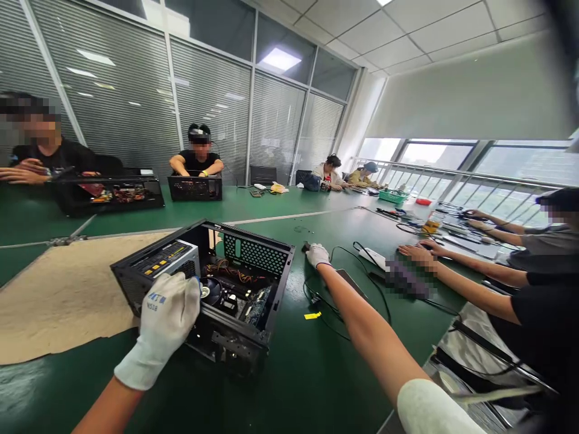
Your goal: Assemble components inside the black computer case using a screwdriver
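An open black computer case (283,283) lies on the green table in front of me, its inside facing up. In it are a power supply (165,258) with a yellow-marked label, a round fan (212,292), a circuit board and several coloured wires. My left hand (168,310), in a white glove, rests at the case's near edge beside the power supply and fan. Its fingers are curled together, and what they hold, if anything, is hidden. Stretched out to the right of the case, my gloved right hand (318,255) has closed fingers at a small dark object (306,246) on the table.
Brown cardboard (67,295) lies left of the case. Right of it are black cables (384,295), a yellow tag (312,316) and a flat dark device (353,282). A co-worker's hands (418,253) rest nearby. Across the table, people work at other cases (195,188). A green basket (393,196) stands farther off.
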The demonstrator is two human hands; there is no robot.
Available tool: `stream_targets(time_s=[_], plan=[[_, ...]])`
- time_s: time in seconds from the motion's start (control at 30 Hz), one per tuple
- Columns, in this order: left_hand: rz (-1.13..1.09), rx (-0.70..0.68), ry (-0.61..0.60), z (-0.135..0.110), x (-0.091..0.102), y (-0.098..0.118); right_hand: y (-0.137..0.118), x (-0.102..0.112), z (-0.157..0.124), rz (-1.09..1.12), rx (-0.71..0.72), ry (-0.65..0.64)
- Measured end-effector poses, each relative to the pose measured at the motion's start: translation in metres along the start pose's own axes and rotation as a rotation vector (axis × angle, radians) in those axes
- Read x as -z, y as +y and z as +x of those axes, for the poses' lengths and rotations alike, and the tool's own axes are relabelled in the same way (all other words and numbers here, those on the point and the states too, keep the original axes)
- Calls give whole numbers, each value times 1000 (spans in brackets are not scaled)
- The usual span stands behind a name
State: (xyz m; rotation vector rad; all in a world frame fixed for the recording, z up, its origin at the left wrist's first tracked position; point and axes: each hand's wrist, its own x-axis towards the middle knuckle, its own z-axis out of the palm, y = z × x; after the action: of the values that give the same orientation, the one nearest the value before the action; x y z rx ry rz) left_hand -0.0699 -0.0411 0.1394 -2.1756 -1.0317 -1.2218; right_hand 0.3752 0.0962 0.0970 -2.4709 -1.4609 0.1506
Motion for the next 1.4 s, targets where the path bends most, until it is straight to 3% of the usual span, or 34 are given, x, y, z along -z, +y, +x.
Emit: stream_targets(time_s=[0.2,0.27,0.33,0.4,0.47,0.57,0.63,0.77,0.9,1.03,1.17,1.4], plan=[[2,49,-152,3,6,3,10,-2,-15,-44,129,-69],[-2,35,-216,6,12,4,15,10,-37,-40,177,-48],[-28,2,-260,12,22,8,18,29,-75,18,269,56],[-107,-7,-280,21,38,21,19,53,-128,198,480,222],[-237,6,-307,31,57,43,16,78,-190,443,796,317],[-387,-15,-392,39,80,87,2,106,-268,422,1217,165],[-415,-51,-463,38,85,111,-12,112,-296,303,1365,121],[-310,-80,-464,23,78,129,-34,104,-298,183,1415,111],[-163,-74,-434,11,63,124,-35,102,-284,141,1383,155],[-130,-126,-533,7,52,117,-32,109,-276,192,1428,186],[-196,-117,-633,9,51,107,-35,107,-266,205,1550,66],[-273,-86,-705,17,52,106,-44,100,-251,345,1590,-75]])
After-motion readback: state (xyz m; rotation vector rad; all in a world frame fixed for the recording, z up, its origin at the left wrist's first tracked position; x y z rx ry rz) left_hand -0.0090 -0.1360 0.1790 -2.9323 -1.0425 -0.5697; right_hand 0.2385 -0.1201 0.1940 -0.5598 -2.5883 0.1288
